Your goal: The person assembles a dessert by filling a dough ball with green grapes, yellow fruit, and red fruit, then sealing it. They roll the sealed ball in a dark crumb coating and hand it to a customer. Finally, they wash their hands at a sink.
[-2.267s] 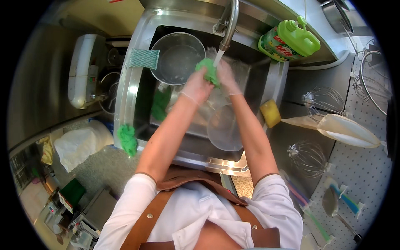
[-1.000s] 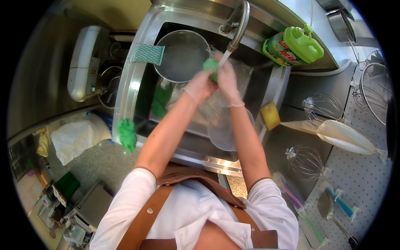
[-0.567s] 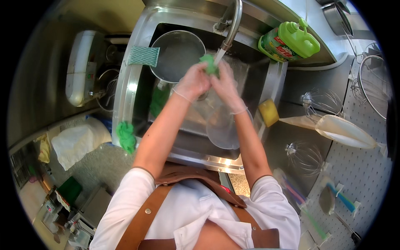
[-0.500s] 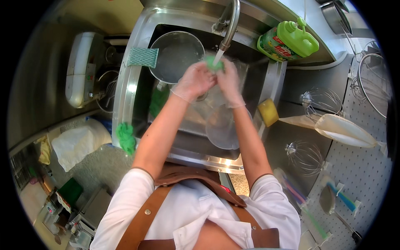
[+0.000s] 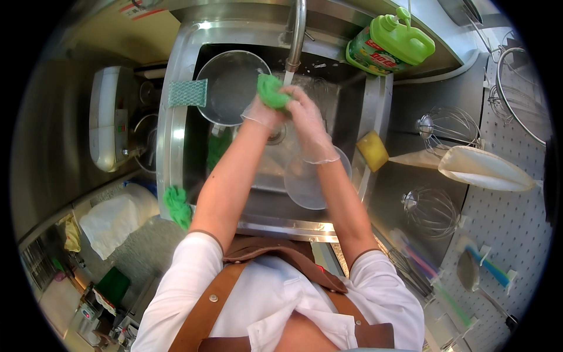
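Both hands wear clear plastic gloves and meet over the sink (image 5: 267,212), close to the running faucet (image 5: 297,44). A crumpled green mesh scrubber (image 5: 272,92) is gripped between them. My left hand (image 5: 265,112) is closed around its lower side, the fingers partly hidden behind it. My right hand (image 5: 302,107) pinches its right edge. A round metal pot (image 5: 231,88) stands in the sink left of my hands. Under my right forearm sits a translucent round bowl (image 5: 305,185).
A green detergent jug (image 5: 390,44) stands at the right back corner. A teal sponge (image 5: 187,93) lies on the left rim, a yellow sponge (image 5: 372,151) on the right. Another green scrubber (image 5: 177,206) rests at the front left corner. Whisks (image 5: 448,129) hang at the right.
My hands have moved left with the green scrubber, out from under the water stream. More of the scrubber now shows above the fingers. The view has shifted slightly.
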Motion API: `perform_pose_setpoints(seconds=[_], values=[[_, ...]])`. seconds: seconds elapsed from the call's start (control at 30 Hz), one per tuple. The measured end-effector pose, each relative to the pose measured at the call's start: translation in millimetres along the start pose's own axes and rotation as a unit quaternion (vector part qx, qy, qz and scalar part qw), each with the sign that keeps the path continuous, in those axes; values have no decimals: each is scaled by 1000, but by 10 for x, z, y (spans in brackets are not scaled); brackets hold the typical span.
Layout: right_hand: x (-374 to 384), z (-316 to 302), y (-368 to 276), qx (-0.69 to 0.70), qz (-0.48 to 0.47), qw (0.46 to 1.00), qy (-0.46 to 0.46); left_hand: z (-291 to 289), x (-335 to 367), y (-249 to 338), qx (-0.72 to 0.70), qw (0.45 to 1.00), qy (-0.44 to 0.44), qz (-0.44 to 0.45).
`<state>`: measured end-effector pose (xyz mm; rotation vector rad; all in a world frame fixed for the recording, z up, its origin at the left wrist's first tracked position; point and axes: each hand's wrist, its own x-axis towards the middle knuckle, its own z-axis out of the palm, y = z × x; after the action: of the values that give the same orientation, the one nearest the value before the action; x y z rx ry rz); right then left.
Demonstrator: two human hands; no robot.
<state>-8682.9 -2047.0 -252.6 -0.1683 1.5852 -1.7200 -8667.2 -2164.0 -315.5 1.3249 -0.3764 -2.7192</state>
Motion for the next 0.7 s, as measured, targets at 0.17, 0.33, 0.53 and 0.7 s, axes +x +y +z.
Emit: perform_pose_setpoints(seconds=[0.17, 0.33, 0.53, 0.7], values=[[150, -481, 374, -208, -41, 977, -17, -9, 22, 80, -88, 995, -13, -53], [150, -288, 373, -231, -146, 960, 69, -228, 230, 25, -115, 983, -138, -32], [-38, 121, 27, -120, -167, 978, 23, 6, -41, -148, -9, 999, -38, 1], [-78, -109, 203, -201, -168, 965, 0, -276, 225, 107, -68, 996, -55, -24]])
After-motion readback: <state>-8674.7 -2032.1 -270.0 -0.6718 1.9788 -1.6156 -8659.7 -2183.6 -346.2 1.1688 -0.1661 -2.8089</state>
